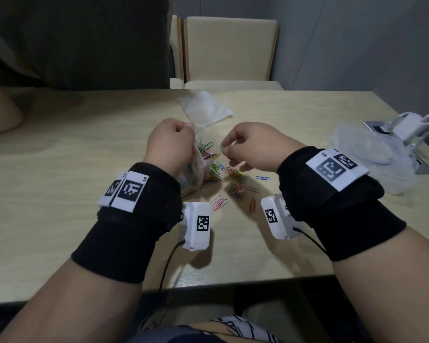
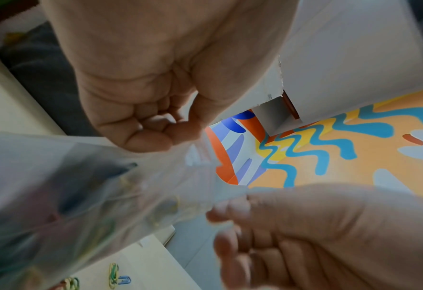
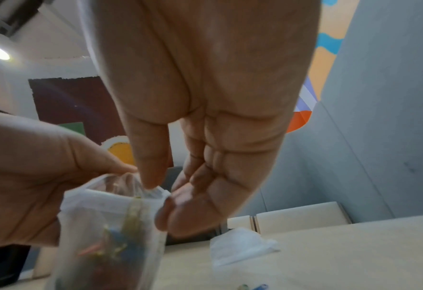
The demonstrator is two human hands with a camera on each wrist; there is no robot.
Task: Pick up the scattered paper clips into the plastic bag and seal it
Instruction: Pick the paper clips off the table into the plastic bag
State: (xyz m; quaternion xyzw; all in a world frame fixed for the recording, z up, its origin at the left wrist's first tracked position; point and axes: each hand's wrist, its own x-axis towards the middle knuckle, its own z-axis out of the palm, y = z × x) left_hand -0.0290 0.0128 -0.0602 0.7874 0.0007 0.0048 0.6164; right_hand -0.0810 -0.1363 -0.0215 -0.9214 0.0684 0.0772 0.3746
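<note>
My left hand [image 1: 186,128] pinches the top edge of a small clear plastic bag [image 1: 196,167] and holds it upright over the table; several coloured clips lie inside. My right hand [image 1: 224,146] is at the bag's mouth, its thumb and forefinger pinching a yellow-green paper clip [image 1: 221,148]. In the right wrist view that paper clip [image 3: 134,210] shows through the wall of the bag [image 3: 106,235] just below my right hand [image 3: 159,196]. The left wrist view has my left hand [image 2: 171,127] gripping the bag [image 2: 69,186]. Several loose paper clips [image 1: 234,180] lie scattered below my hands.
A second, empty plastic bag [image 1: 206,110] lies behind my hands. Crumpled clear plastic [image 1: 372,154] and a white device with cables [image 1: 406,125] sit at the table's right edge. Another person's arm [image 1: 0,107] rests at the far left. Chairs [image 1: 230,48] stand behind the table.
</note>
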